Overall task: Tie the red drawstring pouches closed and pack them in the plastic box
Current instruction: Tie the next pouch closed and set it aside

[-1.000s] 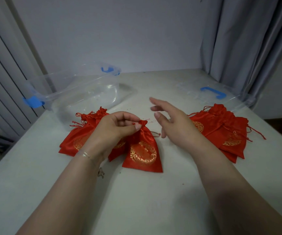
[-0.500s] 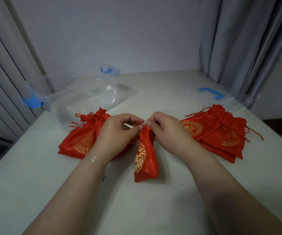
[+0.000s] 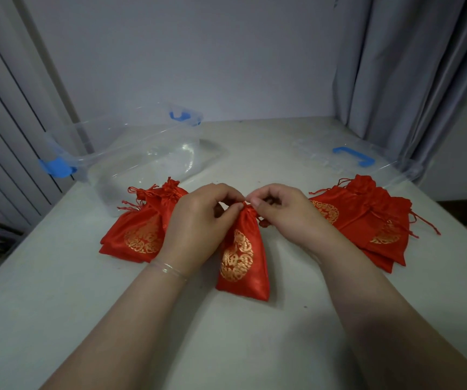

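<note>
Head view, looking down over my forearms: the pale tabletop [image 3: 57,319] carries everything, and the clear plastic box [image 3: 142,161] with blue latches sits at its far left, with no pouch visible inside it. Its clear lid [image 3: 347,161], blue-handled, lies flat at far right. A stack of red pouches [image 3: 139,235] with cinched necks lies just in front of the box; a second stack of red pouches [image 3: 367,220] lies to my right, below the lid.

Between the two stacks lies the red drawstring pouch [image 3: 240,263] I am working on, its gold emblem up and its neck pointing away from me. A second ago my right hand was open and off the pouch, while my left alone held the neck. Half a second ago both hands had closed on it, with the pouch turned narrow on edge. Now it lies flatter and the neck is gathered tight.

My left hand [image 3: 201,220] pinches the gathered neck between thumb and forefinger. My right hand [image 3: 283,212] has its grip curled in at the same spot, pinching what I judge to be the cord [image 3: 263,222], though the strand itself is too fine to see between the fingertips.

I judge the cinch is made and the knot is being formed; packing has not begun.
</note>
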Demonstrator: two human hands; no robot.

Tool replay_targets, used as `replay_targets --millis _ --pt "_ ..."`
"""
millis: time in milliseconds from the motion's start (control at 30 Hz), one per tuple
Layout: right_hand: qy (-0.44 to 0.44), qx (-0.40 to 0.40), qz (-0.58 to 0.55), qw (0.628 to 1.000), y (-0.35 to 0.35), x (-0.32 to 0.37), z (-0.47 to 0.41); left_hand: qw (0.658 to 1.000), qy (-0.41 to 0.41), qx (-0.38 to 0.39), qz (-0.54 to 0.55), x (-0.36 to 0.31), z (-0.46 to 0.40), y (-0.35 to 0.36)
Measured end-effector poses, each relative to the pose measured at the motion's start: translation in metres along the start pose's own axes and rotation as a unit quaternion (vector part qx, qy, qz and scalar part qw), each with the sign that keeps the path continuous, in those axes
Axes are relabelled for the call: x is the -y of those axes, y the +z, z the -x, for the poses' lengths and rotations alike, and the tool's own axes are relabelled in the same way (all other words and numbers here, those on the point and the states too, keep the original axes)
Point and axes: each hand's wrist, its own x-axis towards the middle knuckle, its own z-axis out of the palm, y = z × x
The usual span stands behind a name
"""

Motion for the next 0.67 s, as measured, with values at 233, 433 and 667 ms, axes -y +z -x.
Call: replay_targets --millis 233,433,667 --pt "-0.004 0.076 -0.029 0.997 -0.010 0.000 0.001 0.995 0.071 -0.014 -0.072 0.006 0.001 0.001" --pt "-0.045 0.067 0.039 0.996 -0.013 0.003 0.003 0.988 0.090 0.002 -0.128 0.005 0.002 0.002" --pt "-0.017 0.091 0.064 0.994 -0.014 0.000 0.000 0.989 0.073 0.013 -0.126 0.008 0.001 0.002"
